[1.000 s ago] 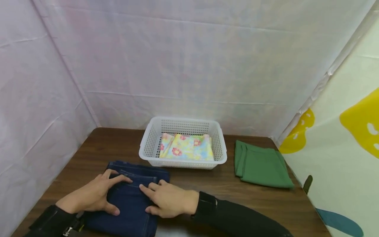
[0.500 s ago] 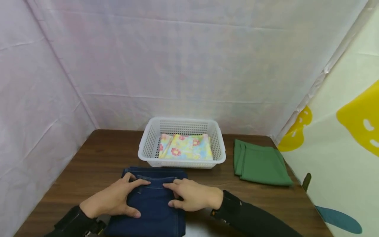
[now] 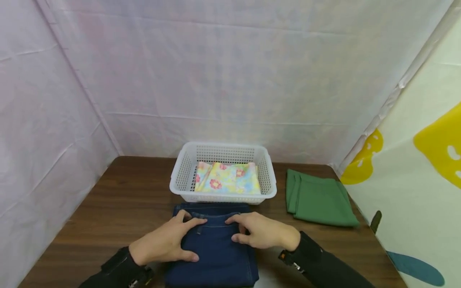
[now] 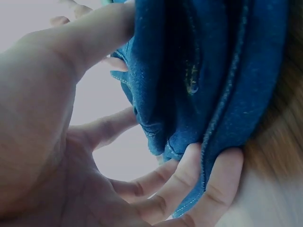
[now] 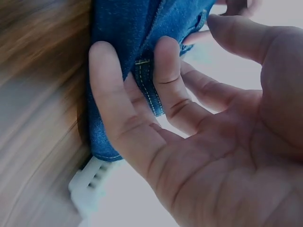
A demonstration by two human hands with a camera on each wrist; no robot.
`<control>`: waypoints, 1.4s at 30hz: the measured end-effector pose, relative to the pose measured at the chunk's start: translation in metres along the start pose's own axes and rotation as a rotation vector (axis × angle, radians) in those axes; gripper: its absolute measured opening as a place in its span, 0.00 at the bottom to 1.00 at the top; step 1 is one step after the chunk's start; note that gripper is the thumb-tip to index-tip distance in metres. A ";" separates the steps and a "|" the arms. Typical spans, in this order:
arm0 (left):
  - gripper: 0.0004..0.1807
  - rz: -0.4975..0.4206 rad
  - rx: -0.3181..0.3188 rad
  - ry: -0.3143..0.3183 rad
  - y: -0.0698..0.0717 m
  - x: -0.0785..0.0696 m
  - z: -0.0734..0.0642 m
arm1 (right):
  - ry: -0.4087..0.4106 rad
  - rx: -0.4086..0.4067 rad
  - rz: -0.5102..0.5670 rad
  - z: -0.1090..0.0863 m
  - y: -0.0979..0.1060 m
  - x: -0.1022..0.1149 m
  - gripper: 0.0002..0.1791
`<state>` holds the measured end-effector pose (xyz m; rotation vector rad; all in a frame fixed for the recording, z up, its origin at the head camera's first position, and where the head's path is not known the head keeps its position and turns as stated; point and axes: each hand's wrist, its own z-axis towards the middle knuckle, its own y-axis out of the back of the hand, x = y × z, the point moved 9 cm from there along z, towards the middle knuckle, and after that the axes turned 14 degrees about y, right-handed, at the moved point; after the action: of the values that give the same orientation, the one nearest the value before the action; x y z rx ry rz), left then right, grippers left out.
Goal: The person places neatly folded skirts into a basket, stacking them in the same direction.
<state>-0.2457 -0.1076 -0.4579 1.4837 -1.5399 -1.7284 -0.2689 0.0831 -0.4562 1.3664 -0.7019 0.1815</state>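
A folded dark-blue denim garment [image 3: 216,246] is held at its two sides by the left hand [image 3: 169,238] and the right hand [image 3: 263,231], the fingers of each bent around its layered edges, over the brown wood-grain desk [image 3: 122,192] (contact beneath cannot be told). Just beyond it, a folded pastel floral cloth [image 3: 228,178] is contained in a white perforated plastic basket [image 3: 223,197]; a folded green cloth [image 3: 322,200] is laid at the right.
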 end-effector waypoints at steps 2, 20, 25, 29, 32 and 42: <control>0.51 -0.010 0.002 0.000 -0.002 -0.004 0.004 | -0.023 -0.011 0.005 -0.007 0.003 -0.004 0.26; 0.50 -0.120 0.029 0.034 -0.015 -0.015 0.019 | -0.183 -0.093 -0.025 -0.052 0.006 -0.023 0.33; 0.49 -0.169 -0.014 0.023 -0.011 -0.011 0.015 | -0.183 -0.153 -0.033 -0.055 0.005 -0.021 0.33; 0.47 -0.212 -0.038 0.031 -0.007 -0.005 0.009 | -0.182 -0.229 0.007 -0.059 0.005 -0.017 0.34; 0.47 -0.234 -0.070 0.055 -0.003 0.002 0.005 | -0.202 -0.302 0.056 -0.065 0.006 -0.016 0.35; 0.51 -0.276 -0.154 0.243 0.006 0.031 -0.008 | -0.469 -0.489 0.256 -0.098 0.006 -0.031 0.49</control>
<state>-0.2522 -0.1387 -0.4653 1.8143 -1.0966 -1.6913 -0.2614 0.1844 -0.4722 0.8469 -1.2260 -0.1125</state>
